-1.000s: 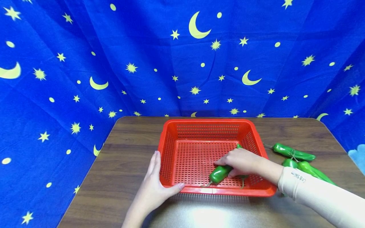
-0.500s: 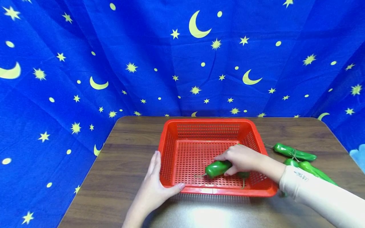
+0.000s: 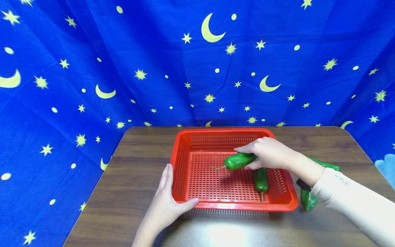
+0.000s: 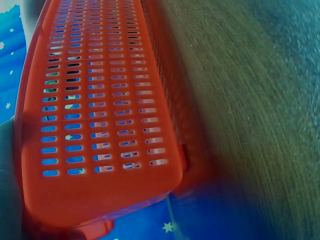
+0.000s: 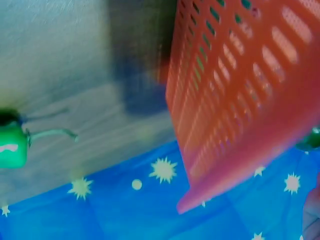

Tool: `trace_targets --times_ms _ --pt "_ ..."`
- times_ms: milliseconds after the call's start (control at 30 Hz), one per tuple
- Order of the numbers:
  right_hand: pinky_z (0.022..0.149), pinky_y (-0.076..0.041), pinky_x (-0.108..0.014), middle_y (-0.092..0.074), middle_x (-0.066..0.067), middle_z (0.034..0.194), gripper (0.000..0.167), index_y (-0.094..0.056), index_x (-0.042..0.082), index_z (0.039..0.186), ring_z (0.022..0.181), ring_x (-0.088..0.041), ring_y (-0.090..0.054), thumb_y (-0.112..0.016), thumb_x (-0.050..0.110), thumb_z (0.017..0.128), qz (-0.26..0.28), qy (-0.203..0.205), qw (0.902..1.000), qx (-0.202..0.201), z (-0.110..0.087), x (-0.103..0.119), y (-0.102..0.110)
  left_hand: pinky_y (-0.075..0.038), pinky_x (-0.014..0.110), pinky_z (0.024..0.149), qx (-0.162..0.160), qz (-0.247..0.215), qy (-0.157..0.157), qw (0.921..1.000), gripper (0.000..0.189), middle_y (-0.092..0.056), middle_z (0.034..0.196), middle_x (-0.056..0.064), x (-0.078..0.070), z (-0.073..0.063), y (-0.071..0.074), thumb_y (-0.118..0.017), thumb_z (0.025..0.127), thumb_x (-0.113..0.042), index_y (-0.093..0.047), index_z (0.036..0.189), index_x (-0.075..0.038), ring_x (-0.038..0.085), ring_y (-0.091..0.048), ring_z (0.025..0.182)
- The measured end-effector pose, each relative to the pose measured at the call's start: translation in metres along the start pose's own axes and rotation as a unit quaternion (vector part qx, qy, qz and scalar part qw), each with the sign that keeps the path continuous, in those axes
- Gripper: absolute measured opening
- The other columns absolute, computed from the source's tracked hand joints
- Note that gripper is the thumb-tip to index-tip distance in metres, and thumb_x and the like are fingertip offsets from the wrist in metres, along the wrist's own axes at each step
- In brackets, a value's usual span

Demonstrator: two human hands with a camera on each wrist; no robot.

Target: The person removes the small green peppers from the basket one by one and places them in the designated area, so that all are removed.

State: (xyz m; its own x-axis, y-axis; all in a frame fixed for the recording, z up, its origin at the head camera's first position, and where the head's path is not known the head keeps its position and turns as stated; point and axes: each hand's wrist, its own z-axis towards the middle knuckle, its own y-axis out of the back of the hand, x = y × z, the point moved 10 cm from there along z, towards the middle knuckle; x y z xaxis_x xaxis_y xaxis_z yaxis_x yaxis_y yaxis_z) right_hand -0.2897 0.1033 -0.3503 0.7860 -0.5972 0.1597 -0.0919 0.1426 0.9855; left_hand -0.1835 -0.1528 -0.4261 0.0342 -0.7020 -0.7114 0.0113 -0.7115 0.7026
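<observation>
My right hand [image 3: 271, 152] holds a green chili pepper [image 3: 240, 161] above the floor of a red plastic basket [image 3: 228, 206], gripping it between thumb and fingers. Its thin stem points left. Beneath this hand, a second green chili pepper [image 3: 261, 181] lies in the basket's right part, its upper end hidden. My left hand [image 3: 166, 202] rests at the near left corner, thumb on the front rim and straight fingers along the outer left wall. In the left wrist view the slotted basket wall [image 4: 102, 192] fills much of the frame.
More green chili peppers lie on the wooden table [image 3: 145, 154] right of the basket, partly covered by my right forearm; one pepper [image 3: 308, 200] shows below the wrist. A blue curtain [image 3: 172, 61] with stars and moons hangs behind and at both sides.
My right hand has lifted the held pepper from the basket floor, moving it up and slightly right. The second pepper in the basket is now more exposed. The left hand stays put.
</observation>
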Motion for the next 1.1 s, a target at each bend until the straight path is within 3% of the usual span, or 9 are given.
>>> trace_targets --times_ms 333,533,767,933,1100 --pt "0.062 -0.051 -0.031 -0.073 0.009 0.087 0.057 -0.072 0.018 0.123 0.07 -0.004 -0.06 -0.087 0.036 0.072 -0.045 -0.019 0.9978 -0.045 -0.019 -0.014 0.041 -0.031 0.056 0.116 -0.002 0.0 0.003 1.0 0.133 -0.001 0.169 0.005 0.001 -0.001 0.001 -0.08 0.064 -0.071 -0.006 0.161 -0.02 0.036 -0.023 0.15" --pt "0.063 -0.053 -0.036 -0.077 0.003 0.094 0.054 -0.073 0.017 0.121 0.073 -0.009 -0.066 -0.088 0.034 0.071 -0.069 -0.043 0.9944 -0.067 -0.043 -0.029 0.059 -0.033 0.057 0.114 0.0 0.003 0.002 1.0 0.133 -0.001 0.168 0.006 0.0 0.0 0.0 -0.078 0.063 -0.074 -0.006 0.161 -0.02 0.037 -0.024 0.149" --pt "0.05 -0.041 -0.029 -0.075 0.005 0.085 0.058 -0.072 0.02 0.122 0.059 -0.003 -0.047 -0.088 0.038 0.07 -0.086 -0.092 0.9892 -0.075 -0.084 -0.058 0.067 -0.031 0.057 0.115 0.001 0.003 -0.001 1.0 0.133 0.0 0.168 0.005 -0.002 0.0 0.001 -0.08 0.064 -0.072 -0.005 0.161 -0.02 0.037 -0.023 0.15" --pt "0.051 -0.045 -0.032 -0.076 -0.001 0.087 0.061 -0.072 0.016 0.122 0.062 -0.006 -0.056 -0.09 0.036 0.067 -0.1 -0.128 0.9833 -0.082 -0.116 -0.088 0.066 -0.032 0.057 0.115 0.003 0.002 0.0 1.0 0.132 0.0 0.168 0.005 -0.002 -0.001 0.001 -0.08 0.064 -0.071 -0.005 0.161 -0.021 0.038 -0.024 0.15" --pt "0.058 -0.05 -0.04 -0.076 -0.007 0.095 0.063 -0.07 0.014 0.125 0.067 -0.012 -0.058 -0.087 0.039 0.071 -0.085 -0.19 0.9761 -0.062 -0.142 -0.128 0.057 -0.033 0.058 0.114 0.007 0.001 0.0 1.0 0.132 -0.001 0.168 0.006 -0.003 -0.001 0.0 -0.078 0.065 -0.073 -0.005 0.161 -0.02 0.038 -0.024 0.149"
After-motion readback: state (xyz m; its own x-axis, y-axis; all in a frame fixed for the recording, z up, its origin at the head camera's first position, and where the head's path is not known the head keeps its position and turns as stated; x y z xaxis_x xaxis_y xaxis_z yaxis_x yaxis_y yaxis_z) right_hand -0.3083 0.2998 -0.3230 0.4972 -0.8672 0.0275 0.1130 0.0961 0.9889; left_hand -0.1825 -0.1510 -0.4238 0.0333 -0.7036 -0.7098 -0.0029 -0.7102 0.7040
